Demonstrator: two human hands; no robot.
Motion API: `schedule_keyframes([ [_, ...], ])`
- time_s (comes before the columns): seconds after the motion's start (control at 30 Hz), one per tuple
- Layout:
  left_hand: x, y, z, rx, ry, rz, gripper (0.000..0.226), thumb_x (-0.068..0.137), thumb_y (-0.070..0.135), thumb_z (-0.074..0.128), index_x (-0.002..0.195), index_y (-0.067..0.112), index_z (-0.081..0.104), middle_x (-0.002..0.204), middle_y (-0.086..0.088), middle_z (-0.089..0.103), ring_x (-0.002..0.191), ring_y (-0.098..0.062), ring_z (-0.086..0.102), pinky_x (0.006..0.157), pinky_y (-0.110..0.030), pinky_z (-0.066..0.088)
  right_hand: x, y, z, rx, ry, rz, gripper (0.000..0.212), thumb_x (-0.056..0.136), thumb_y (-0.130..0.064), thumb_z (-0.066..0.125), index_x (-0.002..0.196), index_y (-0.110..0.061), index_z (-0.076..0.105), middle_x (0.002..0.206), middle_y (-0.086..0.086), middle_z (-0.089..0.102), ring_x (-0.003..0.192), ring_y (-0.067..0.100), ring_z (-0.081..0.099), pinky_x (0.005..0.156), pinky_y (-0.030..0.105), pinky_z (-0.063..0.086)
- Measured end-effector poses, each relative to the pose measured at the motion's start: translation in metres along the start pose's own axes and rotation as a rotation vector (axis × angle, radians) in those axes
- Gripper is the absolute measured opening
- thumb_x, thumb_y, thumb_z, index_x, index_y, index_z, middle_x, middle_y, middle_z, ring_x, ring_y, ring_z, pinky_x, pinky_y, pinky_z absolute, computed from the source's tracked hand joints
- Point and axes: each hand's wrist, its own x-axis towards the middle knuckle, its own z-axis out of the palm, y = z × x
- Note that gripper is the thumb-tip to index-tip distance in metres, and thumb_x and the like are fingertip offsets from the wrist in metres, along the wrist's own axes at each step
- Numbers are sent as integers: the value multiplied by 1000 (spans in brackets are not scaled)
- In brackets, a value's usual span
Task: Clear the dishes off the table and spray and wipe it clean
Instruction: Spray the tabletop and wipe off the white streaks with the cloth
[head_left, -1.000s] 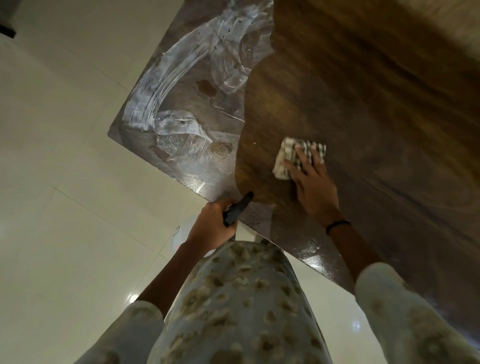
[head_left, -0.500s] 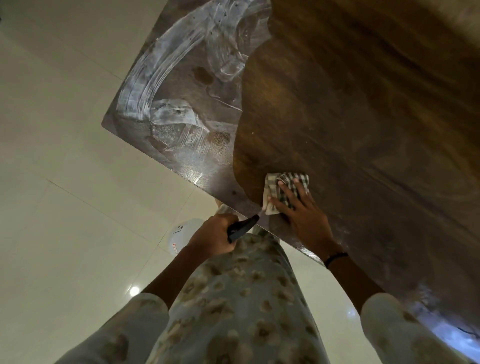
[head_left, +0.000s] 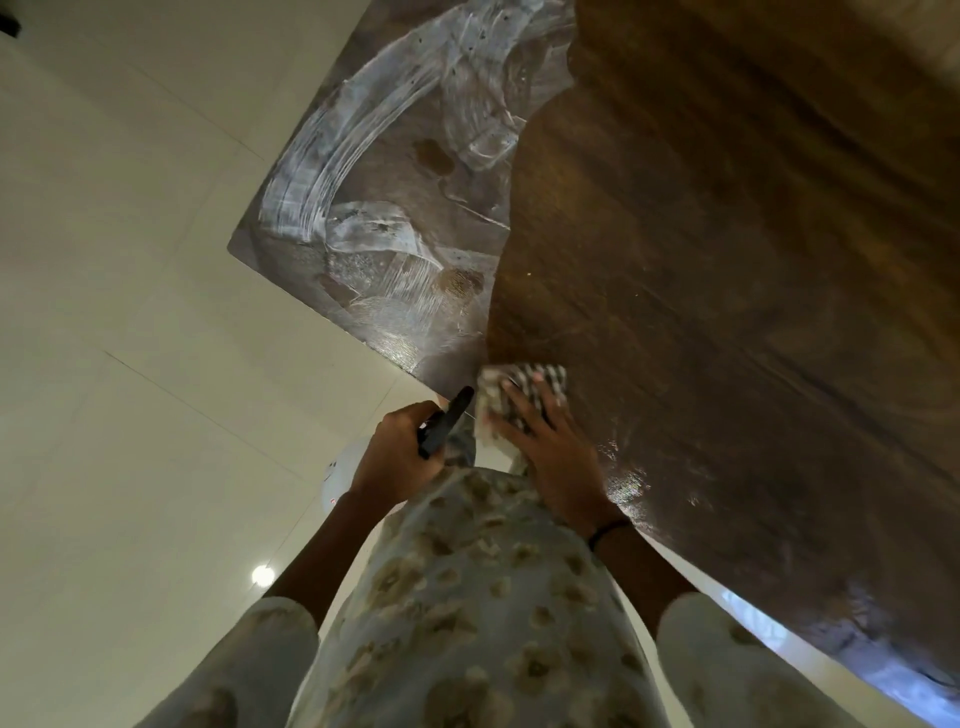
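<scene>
A dark wooden table (head_left: 727, 260) fills the upper right of the head view, with white foamy smear streaks (head_left: 363, 171) across its left corner. My right hand (head_left: 556, 457) presses flat on a checked cloth (head_left: 524, 389) at the table's near edge. My left hand (head_left: 400, 457) is just off that edge, closed round a spray bottle; its black nozzle (head_left: 447, 421) sticks up from my fist and its white body (head_left: 343, 478) shows below my wrist.
Pale tiled floor (head_left: 130, 364) lies to the left and below the table. My patterned clothing (head_left: 478, 597) fills the bottom centre. The table's near edge runs diagonally down to the lower right.
My right hand has dragged the cloth from further in on the table back to its near edge, close to my left hand. The left hand has stayed beside the edge.
</scene>
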Motion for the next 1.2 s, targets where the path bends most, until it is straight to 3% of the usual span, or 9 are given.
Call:
schedule_keyframes([
  [0.17, 4, 5, -18, -9, 109, 47, 18, 68, 13, 50, 81, 9, 61, 56, 13, 45, 46, -11, 39, 48, -25, 27, 65, -42, 9, 16, -20, -95, 66, 82, -3, 57, 140, -31, 46, 158, 1, 25, 148, 32, 8, 116, 49, 26],
  [0.3, 14, 5, -30, -65, 158, 40, 28, 66, 11, 52, 91, 10, 66, 64, -1, 56, 48, -14, 40, 51, -28, 32, 36, -7, -6, -61, -65, -279, 53, 90, -17, 40, 140, -33, 46, 156, 0, 29, 147, 30, 15, 117, 45, 23],
  [0.43, 22, 6, -41, -115, 157, 63, 49, 69, 8, 50, 116, 14, 64, 72, -2, 63, 45, -6, 44, 47, -18, 32, 38, 29, -23, -73, -8, -178, 47, 91, -16, 50, 135, -33, 53, 156, -1, 29, 148, 27, 10, 116, 44, 29],
  [0.57, 25, 5, -50, -109, 186, 76, 51, 73, -2, 53, 122, 11, 62, 67, 8, 54, 45, -1, 46, 44, -8, 30, 81, -8, -19, -22, 106, -28, 57, 87, -7, 59, 138, -30, 50, 157, 2, 28, 148, 31, 10, 115, 47, 31],
  [0.63, 24, 5, -54, -91, 204, 62, 48, 71, 5, 51, 117, 10, 64, 66, 6, 54, 46, -2, 45, 44, -9, 30, 97, -32, -10, 1, 84, -78, 62, 83, -6, 62, 139, -30, 48, 157, 3, 29, 147, 33, 11, 113, 49, 34],
  [0.8, 23, -3, -60, -91, 205, -18, 31, 66, 13, 48, 90, 10, 68, 51, 5, 49, 42, -15, 36, 46, -28, 30, 72, -30, 2, -53, -29, -309, 60, 86, -13, 55, 142, -32, 43, 158, -1, 26, 148, 28, 11, 119, 44, 19],
  [0.87, 22, -7, -60, -96, 194, -37, 24, 66, 14, 49, 83, 10, 66, 56, -5, 54, 45, -16, 36, 49, -30, 33, 60, -10, -6, -73, -12, -273, 54, 88, -15, 54, 139, -32, 47, 156, 0, 29, 148, 28, 13, 116, 46, 26],
  [1.03, 22, -15, -59, -147, 203, -90, 10, 71, 2, 53, 73, 9, 60, 53, -1, 46, 47, -19, 37, 51, -31, 32, 71, 7, -21, -78, 55, -145, 51, 87, -10, 63, 132, -33, 55, 156, -3, 30, 148, 25, 14, 116, 38, 25],
  [1.2, 25, -21, -60, -187, 245, -190, 20, 77, -5, 54, 66, 12, 54, 51, -3, 42, 48, -18, 33, 52, -30, 29, 86, 10, -27, -91, 21, -177, 51, 91, -9, 55, 136, -32, 51, 157, -2, 28, 148, 26, 11, 114, 43, 31],
])
